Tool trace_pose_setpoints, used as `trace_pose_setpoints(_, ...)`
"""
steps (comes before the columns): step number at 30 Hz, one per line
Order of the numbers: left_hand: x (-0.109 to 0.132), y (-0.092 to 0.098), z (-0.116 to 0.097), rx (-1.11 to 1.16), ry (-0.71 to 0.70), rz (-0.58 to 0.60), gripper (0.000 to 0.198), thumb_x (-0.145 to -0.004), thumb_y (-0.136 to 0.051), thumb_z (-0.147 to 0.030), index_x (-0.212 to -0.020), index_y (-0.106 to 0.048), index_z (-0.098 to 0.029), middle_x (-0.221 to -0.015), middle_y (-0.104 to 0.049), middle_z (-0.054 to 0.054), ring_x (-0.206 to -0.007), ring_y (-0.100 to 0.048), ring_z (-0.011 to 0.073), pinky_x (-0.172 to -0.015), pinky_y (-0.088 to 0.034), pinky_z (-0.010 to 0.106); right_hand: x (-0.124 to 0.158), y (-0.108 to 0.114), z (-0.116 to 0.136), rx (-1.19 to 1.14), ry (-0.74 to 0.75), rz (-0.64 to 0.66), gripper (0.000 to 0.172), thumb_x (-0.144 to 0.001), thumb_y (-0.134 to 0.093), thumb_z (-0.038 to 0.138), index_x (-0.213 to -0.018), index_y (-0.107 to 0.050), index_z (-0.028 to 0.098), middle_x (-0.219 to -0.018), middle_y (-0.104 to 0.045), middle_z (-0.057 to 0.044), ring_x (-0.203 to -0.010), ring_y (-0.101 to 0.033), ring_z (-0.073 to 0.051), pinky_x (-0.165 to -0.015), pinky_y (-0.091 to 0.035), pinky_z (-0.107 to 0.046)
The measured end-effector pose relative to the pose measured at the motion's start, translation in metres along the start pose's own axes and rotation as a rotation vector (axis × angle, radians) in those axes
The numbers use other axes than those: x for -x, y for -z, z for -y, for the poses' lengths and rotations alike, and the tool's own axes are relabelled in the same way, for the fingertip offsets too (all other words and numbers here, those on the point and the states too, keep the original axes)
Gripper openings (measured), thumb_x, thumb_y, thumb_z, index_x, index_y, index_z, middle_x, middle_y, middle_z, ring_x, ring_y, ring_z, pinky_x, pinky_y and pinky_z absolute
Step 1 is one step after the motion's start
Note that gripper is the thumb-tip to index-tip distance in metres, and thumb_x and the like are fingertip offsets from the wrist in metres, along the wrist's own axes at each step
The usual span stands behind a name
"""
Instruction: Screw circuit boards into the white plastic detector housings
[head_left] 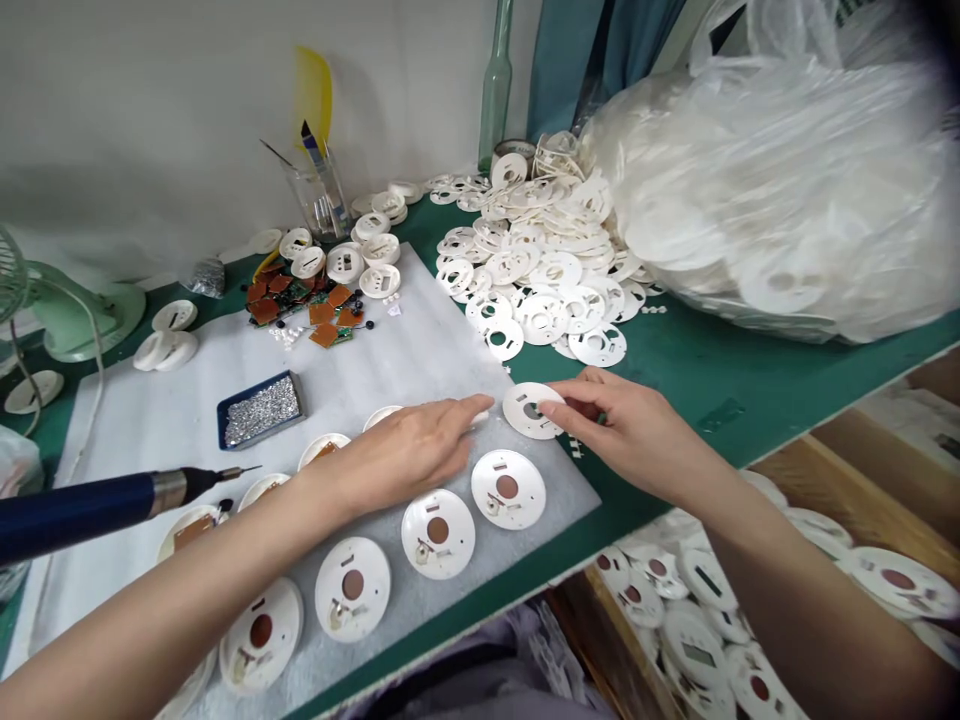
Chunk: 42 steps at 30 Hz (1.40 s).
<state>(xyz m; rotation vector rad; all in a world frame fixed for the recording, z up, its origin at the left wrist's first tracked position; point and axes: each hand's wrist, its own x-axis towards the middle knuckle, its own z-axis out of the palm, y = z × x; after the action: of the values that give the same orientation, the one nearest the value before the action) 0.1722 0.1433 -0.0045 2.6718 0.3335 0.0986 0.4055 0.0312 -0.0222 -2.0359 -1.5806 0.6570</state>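
Note:
A thin white disc (523,409) with cut-outs is pinched at its right edge between the thumb and fingers of my right hand (611,420). To its left, my left hand (420,440) is held palm down, fingers pointing right; whether anything is under its fingertips is hidden. Below my hands, a row of round white housings, each with a brown centre, runs along the mat; the nearest housing (508,489) lies just under the held disc. Behind my left forearm, a second row of white housings with orange-brown boards (324,451) is partly covered.
A pile of white discs (555,265) and a large plastic bag (780,200) stand behind. A blue tray of small metal parts (261,408), circuit boards (322,312) and an electric screwdriver (97,510) lie left. A box of housings (675,610) is lower right.

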Motion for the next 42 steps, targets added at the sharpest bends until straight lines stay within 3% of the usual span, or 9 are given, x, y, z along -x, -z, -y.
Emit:
trace_pose_setpoints(7, -0.002, -0.009, -0.002, -0.022, 0.060, -0.119, 0.030, -0.101, -0.042, -0.023, -0.130, -0.043, -0.016, -0.109, -0.071, 0.012, -0.092, -0.072, 0.0222, -0.078, -0.061, 0.037, 0.003, -0.002, 0.009, 0.047, -0.044, 0.039, 0.038, -0.094, -0.042, 0.055, -0.112, -0.065, 0.032, -0.071, -0.061, 0.003, -0.060, -0.049, -0.006, -0.061, -0.032, -0.020)
trace_pose_setpoints(12, -0.001, -0.016, 0.005, -0.208, -0.097, -0.164, 0.025, -0.099, -0.042, -0.011, -0.123, -0.050, -0.011, -0.126, -0.064, 0.018, -0.117, -0.063, 0.0274, -0.095, -0.056, 0.043, -0.002, -0.007, 0.015, 0.024, -0.043, 0.048, 0.050, -0.092, -0.038, 0.063, -0.097, -0.060, 0.018, -0.068, -0.059, 0.001, -0.056, -0.049, -0.007, -0.057, -0.032, -0.020)
trace_pose_setpoints(15, 0.000, -0.013, 0.004, -0.168, -0.124, -0.134, 0.032, -0.099, -0.051, -0.024, -0.127, -0.050, -0.008, -0.133, -0.058, 0.020, -0.128, -0.055, 0.0296, -0.103, -0.051, 0.044, -0.002, -0.011, 0.015, 0.004, -0.053, 0.035, 0.057, -0.085, -0.044, 0.071, -0.101, -0.057, 0.018, -0.071, -0.059, -0.001, -0.057, -0.050, -0.008, -0.055, -0.035, -0.020)
trace_pose_setpoints(19, -0.015, -0.001, -0.003, -0.088, 0.035, -0.200, 0.030, -0.101, -0.047, -0.031, -0.120, -0.059, -0.012, -0.116, -0.065, 0.014, -0.113, -0.061, 0.0260, -0.094, -0.053, 0.041, 0.000, -0.013, 0.013, -0.013, -0.047, 0.048, 0.056, -0.083, -0.052, 0.057, -0.121, -0.050, 0.017, -0.073, -0.059, -0.001, -0.054, -0.049, -0.009, -0.054, -0.038, -0.021)
trace_pose_setpoints(23, -0.039, -0.001, -0.010, -0.105, 0.260, -0.036, 0.024, -0.099, -0.051, -0.030, -0.100, -0.067, -0.012, -0.091, -0.066, 0.009, -0.083, -0.066, 0.0226, -0.077, -0.055, 0.037, 0.005, -0.006, 0.007, 0.003, -0.036, -0.036, 0.065, -0.084, -0.046, 0.040, -0.143, -0.032, 0.016, -0.086, -0.062, -0.005, -0.058, -0.052, -0.010, -0.062, -0.041, -0.024)
trace_pose_setpoints(29, -0.024, 0.000, -0.004, -0.042, 0.196, -0.044, 0.019, -0.096, -0.049, -0.015, -0.106, -0.066, -0.017, -0.096, -0.070, 0.005, -0.088, -0.068, 0.0192, -0.080, -0.054, 0.032, 0.017, 0.004, -0.004, -0.140, -0.079, -0.034, 0.052, -0.082, -0.053, 0.061, -0.110, -0.060, 0.018, -0.088, -0.062, -0.005, -0.070, -0.054, -0.011, -0.061, -0.043, -0.022)
trace_pose_setpoints(33, -0.011, 0.001, -0.002, -0.086, 0.158, -0.043, 0.024, -0.093, -0.048, -0.009, -0.107, -0.065, -0.017, -0.097, -0.069, 0.007, -0.088, -0.067, 0.0202, -0.077, -0.054, 0.032, 0.010, -0.006, 0.005, -0.189, -0.059, 0.009, 0.048, -0.083, -0.054, 0.063, -0.085, -0.061, 0.016, -0.077, -0.058, -0.003, -0.067, -0.048, -0.008, -0.058, -0.039, -0.019)
trace_pose_setpoints(38, -0.011, -0.002, -0.005, -0.132, 0.140, 0.033, 0.036, -0.089, -0.046, 0.001, -0.109, -0.068, -0.020, -0.098, -0.067, 0.007, -0.089, -0.066, 0.0205, -0.075, -0.054, 0.031, 0.006, -0.009, 0.007, -0.225, -0.047, -0.021, 0.050, -0.081, -0.056, 0.064, -0.085, -0.061, 0.014, -0.071, -0.057, -0.004, -0.062, -0.048, -0.007, -0.051, -0.035, -0.018)
trace_pose_setpoints(42, -0.014, -0.003, -0.007, -0.202, 0.140, 0.048, 0.031, -0.090, -0.046, 0.001, -0.113, -0.063, -0.012, -0.101, -0.066, 0.010, -0.094, -0.065, 0.0231, -0.080, -0.055, 0.035, 0.010, -0.007, 0.000, -0.239, -0.041, -0.056, 0.050, -0.081, -0.058, 0.063, -0.090, -0.064, 0.014, -0.081, -0.060, -0.005, -0.061, -0.049, -0.007, -0.051, -0.041, -0.019)
